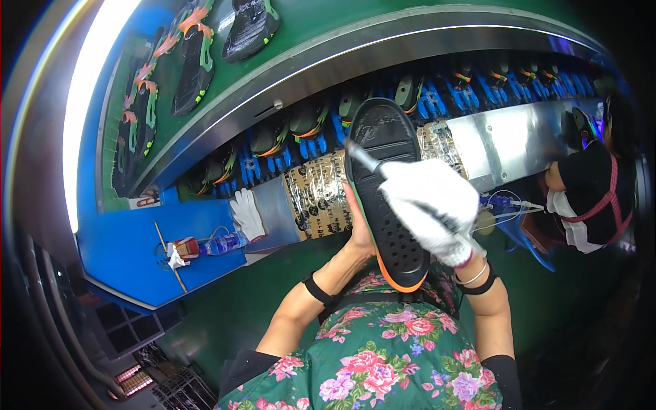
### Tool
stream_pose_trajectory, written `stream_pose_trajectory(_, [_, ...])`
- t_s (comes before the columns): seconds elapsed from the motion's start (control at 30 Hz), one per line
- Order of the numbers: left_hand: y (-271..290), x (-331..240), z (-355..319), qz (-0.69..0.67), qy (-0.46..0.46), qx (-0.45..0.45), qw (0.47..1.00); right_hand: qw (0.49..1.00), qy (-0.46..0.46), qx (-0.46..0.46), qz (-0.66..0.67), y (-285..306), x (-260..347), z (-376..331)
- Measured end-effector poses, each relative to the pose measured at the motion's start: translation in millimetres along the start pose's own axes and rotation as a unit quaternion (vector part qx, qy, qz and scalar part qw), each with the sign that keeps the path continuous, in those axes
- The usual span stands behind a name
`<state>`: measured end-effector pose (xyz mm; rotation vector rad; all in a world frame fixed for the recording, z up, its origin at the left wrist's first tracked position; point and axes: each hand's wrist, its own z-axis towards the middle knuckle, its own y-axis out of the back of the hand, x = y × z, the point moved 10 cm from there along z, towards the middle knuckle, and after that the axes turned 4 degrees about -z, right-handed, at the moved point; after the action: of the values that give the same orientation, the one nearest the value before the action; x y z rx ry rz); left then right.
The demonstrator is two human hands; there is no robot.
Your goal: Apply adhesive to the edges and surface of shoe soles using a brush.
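Observation:
A black shoe sole with an orange end stands nearly upright before my body, its perforated inner face toward me. My bare left hand grips it by its left edge; most of the fingers are hidden behind it. In a white glove, my right hand is closed round a brush with a pale ferrule and a brownish tip. That tip lies over the upper left part of the sole; whether it touches cannot be told. Behind the sole, brown printed tape covers part of a metal ledge.
Blue holders with several soles line the channel beyond the ledge. More soles lie on the green upper surface. A white glove, bottle and cup rest at left. A co-worker sits at right.

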<state>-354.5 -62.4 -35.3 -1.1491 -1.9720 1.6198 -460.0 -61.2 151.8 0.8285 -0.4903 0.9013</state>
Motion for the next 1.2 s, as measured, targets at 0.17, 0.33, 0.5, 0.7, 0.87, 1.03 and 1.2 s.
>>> stream_pose_trajectory(0.17, [-2.7,-3.4,-1.2,-0.206,0.003,0.1,0.974,0.999,0.002,0.015,-0.05,-1.1,0.9,3.7])
stream_pose_trajectory(0.33, [29.0,-18.4,2.7,0.197,-0.042,-0.036,0.979,0.999,0.007,0.013,0.048,-8.2,4.4,-5.6])
stream_pose_trajectory(0.5, [14.9,-16.7,7.9,0.127,-0.062,-0.028,0.99,0.999,0.021,-0.022,-0.036,1.7,1.9,-9.8])
stream_pose_trajectory(0.7, [22.1,-21.8,1.1,0.026,-0.031,0.163,0.986,0.987,-0.018,0.043,0.152,-10.9,-7.5,-23.4])
stream_pose_trajectory(0.87, [31.1,-24.9,10.6,0.098,-0.003,0.056,0.994,0.998,0.026,0.053,0.017,-23.9,-1.9,-34.6])
stream_pose_trajectory(1.03, [19.6,-28.5,10.2,-0.012,-0.001,0.07,0.998,0.989,-0.006,0.066,0.134,-16.9,-7.4,-36.3])
stream_pose_trajectory(1.2, [9.7,-29.7,22.2,-0.006,0.006,0.035,0.999,0.986,-0.068,0.087,0.126,-36.0,-12.5,-47.9])
